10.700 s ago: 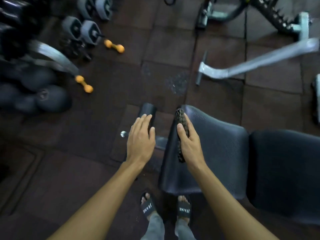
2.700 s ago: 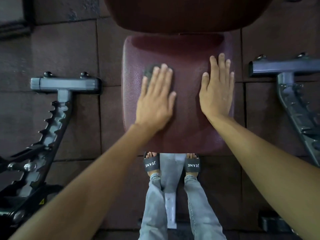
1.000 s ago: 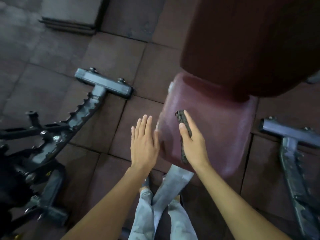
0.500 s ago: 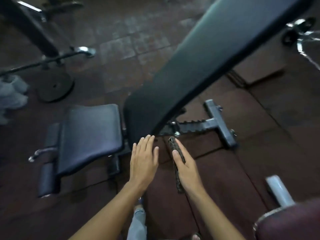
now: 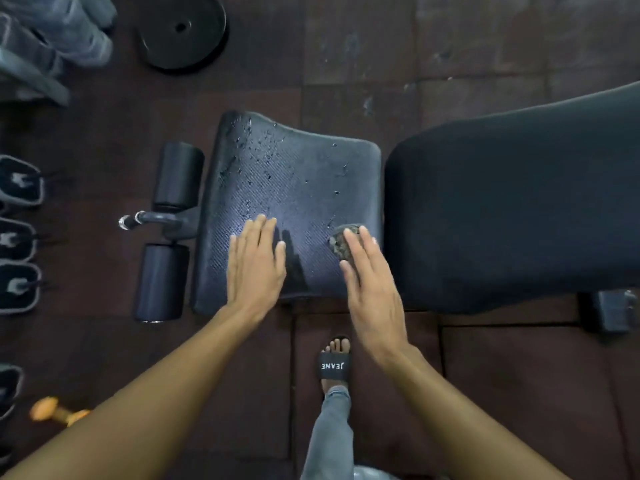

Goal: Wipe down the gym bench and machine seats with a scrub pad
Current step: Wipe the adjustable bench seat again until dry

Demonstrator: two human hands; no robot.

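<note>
A black textured bench seat pad [image 5: 294, 181] lies in the middle of the view, with water droplets across its far half. My right hand [image 5: 370, 285] presses a dark mottled scrub pad [image 5: 341, 242] flat onto the seat's near right corner; only the pad's far edge shows past my fingers. My left hand [image 5: 254, 268] rests flat on the seat's near left part, fingers together, holding nothing. The black backrest [image 5: 512, 209] adjoins the seat on the right.
Two black foam leg rollers [image 5: 169, 230] on a metal post sit left of the seat. A weight plate [image 5: 181, 29] lies on the floor at top left. Dumbbell ends [image 5: 19, 237] line the left edge. An orange dumbbell [image 5: 55, 412] lies at lower left. My sandalled foot [image 5: 334, 362] stands near the seat.
The view has swung down over the black bench seat. Both hands have come from the air beside the bench onto the seat, with the scrub pad now pressed flat under my right hand.
</note>
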